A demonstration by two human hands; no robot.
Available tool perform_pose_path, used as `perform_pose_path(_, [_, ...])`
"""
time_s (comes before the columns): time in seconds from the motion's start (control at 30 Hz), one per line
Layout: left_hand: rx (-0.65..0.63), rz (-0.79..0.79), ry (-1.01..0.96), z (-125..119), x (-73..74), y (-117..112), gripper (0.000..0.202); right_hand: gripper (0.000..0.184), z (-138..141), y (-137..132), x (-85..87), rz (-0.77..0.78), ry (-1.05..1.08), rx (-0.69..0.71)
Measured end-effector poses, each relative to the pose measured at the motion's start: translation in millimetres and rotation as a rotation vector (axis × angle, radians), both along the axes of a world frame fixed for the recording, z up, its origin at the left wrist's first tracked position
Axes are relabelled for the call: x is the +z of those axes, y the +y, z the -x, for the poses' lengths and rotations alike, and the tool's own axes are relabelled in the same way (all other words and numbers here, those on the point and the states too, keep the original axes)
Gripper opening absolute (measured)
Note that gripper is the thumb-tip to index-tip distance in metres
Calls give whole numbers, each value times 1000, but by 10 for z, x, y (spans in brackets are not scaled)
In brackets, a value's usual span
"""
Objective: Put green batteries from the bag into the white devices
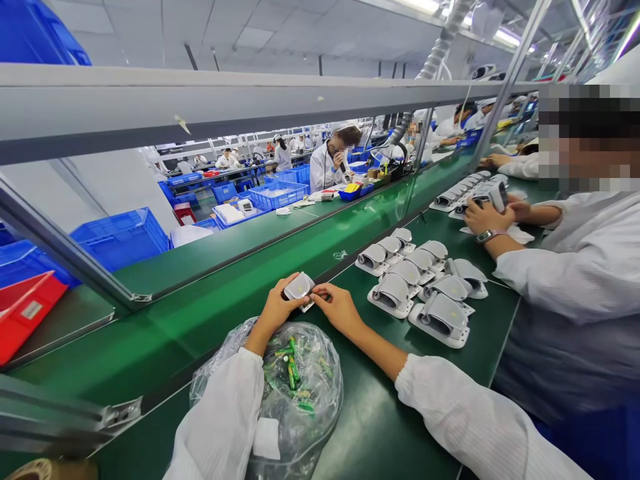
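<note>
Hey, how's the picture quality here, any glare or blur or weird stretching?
All in the head view: left hand and right hand look fairly clear; light glints off the green belt and plastic bag; a ceiling light looks washed out; the right-edge co-worker seems stretched, head pixelated; distant workers look soft.

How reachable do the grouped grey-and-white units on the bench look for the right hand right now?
Likely yes: nothing visible stands between the right hand and the units, though it seems to be touching the device held in the left hand.
</note>
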State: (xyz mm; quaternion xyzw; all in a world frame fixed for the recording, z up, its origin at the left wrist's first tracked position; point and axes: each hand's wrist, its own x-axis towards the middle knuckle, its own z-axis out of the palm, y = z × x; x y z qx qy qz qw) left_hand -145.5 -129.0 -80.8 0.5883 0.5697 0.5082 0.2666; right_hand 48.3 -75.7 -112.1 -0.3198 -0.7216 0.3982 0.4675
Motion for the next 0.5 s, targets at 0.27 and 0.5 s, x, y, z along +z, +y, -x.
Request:
perform_pose_path(0.27, [-1, -29, 42, -13, -19, 5, 76, 13, -4, 34, -24, -80, -8, -28])
perform_pose_path(0.5, [14, -36, 19, -26, -48, 9, 75, 13, -19, 24, -37, -61, -3, -11])
